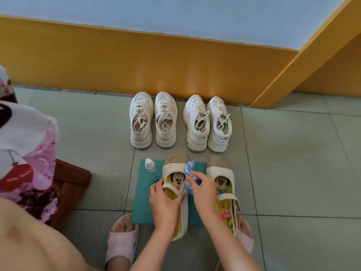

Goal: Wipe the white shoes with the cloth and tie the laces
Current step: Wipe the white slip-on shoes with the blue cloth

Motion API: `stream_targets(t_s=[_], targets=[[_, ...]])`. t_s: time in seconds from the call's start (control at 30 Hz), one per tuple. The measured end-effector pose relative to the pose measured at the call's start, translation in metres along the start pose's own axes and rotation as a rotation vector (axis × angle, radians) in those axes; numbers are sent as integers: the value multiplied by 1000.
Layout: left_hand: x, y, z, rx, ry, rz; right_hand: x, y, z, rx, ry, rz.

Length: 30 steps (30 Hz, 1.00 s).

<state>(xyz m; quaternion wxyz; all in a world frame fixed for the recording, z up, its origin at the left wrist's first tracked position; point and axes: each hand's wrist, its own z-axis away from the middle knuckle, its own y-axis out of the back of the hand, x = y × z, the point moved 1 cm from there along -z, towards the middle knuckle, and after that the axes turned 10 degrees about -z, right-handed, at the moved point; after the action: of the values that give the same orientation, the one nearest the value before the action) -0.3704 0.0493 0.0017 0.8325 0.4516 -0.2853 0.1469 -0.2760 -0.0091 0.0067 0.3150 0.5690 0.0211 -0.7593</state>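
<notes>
Head, btl [150,165] on mat [144,202], cloth [190,169] on shoe [170,170]

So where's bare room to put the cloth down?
Widest: bare tiles right of the strap shoes and sneakers, up to the orange wall. Also tiles between the mat and the stool, and the mat's left strip below the bottle. Crowded: between the strap shoes, where the right hand holds the cloth and the left hand grips one.

Only a dark "E" on the heel tab [226,137] of the rightmost sneaker [219,124] reads; print on the teal mat [145,194] and the red patch [17,178] at left is illegible.
</notes>
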Motion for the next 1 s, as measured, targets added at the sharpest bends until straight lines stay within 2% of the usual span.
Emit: stream_targets(t_s=[0.27, 0.43, 0.67, 0.9, 1.0], targets=[[-1, -1, 1, -17, 1, -18, -29, 10, -33, 74, 29, -164], [0, -1, 2, -20, -6, -28, -35, -17, -58, -99, 59, 13], [-1, -1, 0, -17, -8, -2, -21, -12, -35, -29, 138, 140], [-2, 0, -1, -7, -21, 28, -2, -1, 0, -4, -6, 50], [0, 0, 0, -12, -24, 15, -10, 12, 2, -28, 15, 30]])
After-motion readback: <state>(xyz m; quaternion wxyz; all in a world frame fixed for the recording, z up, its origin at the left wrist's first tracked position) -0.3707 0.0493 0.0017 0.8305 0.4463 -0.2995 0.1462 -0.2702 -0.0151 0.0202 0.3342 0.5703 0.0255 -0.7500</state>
